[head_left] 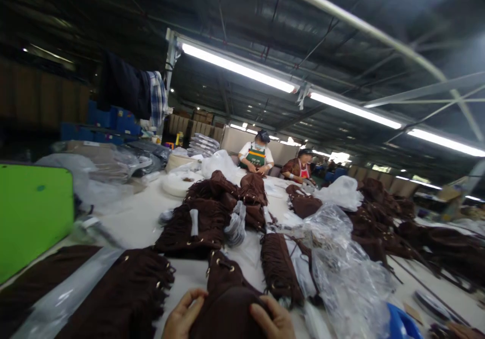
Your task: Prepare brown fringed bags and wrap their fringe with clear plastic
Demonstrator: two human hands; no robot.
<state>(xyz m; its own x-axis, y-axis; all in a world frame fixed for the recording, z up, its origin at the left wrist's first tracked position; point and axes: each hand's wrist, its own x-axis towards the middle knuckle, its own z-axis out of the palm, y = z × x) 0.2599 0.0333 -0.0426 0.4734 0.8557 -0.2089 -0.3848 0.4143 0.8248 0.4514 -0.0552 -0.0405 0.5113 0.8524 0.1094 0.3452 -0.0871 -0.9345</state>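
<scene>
A dark brown bag (231, 306) with metal eyelets lies in front of me at the bottom of the view. My left hand (185, 315) is closed on its left edge, thumb on top. On the opposite edge, my right hand (273, 320) grips the bag with the thumb pressed on the front. The lower part of the bag runs out of view. Beyond it lie a fringed brown bag (193, 228) and a bundle of clear plastic strips (237, 225). Right of my hands is another fringed bag (279, 268) with a pale plastic sheet against it.
Crumpled clear plastic (348, 268) and brown bags (379, 223) cover the right side. At left stand a green panel (36, 212) and a flattened brown bag (113, 288) with a clear strip. Two people (256, 154) work across the table. A blue object (401, 321) lies lower right.
</scene>
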